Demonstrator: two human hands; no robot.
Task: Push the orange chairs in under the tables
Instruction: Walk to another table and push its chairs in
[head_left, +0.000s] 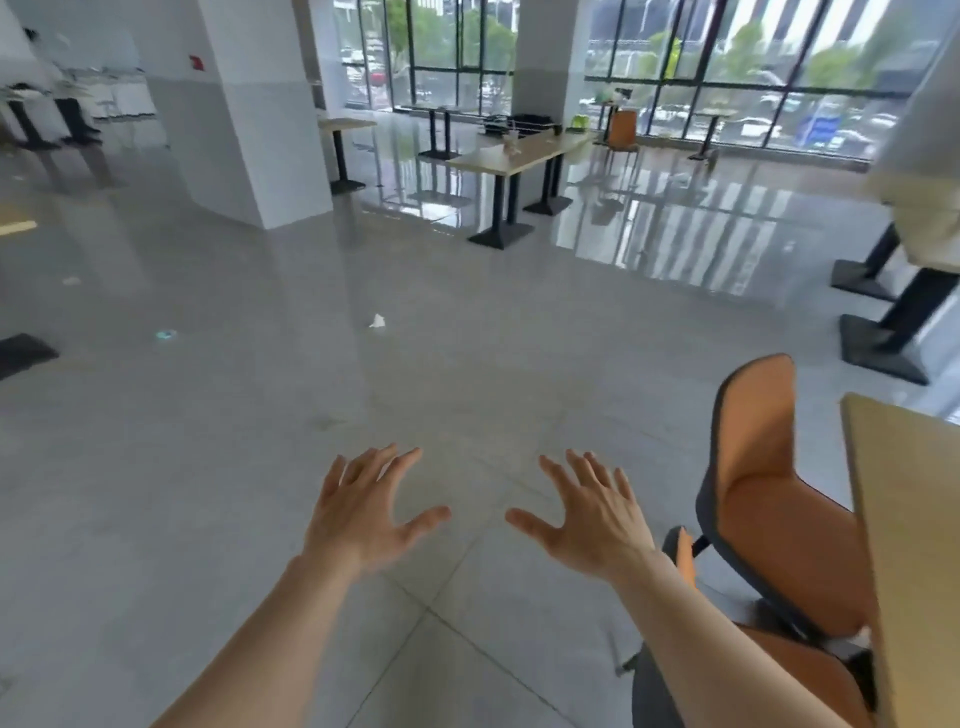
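Paper scrap (377, 322) on open floor (260, 415)

Orange chair (779, 499) (dark grey shell back) stands upright, seat tucked under the wooden desk (904, 519); a second orange chair (800, 675) sits nearer, beside that desk; a third (622, 130) stands far off by the windows.

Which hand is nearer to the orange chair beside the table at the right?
The right hand. It hovers open just left of the chair, not touching it. The left hand is further left, over bare floor.
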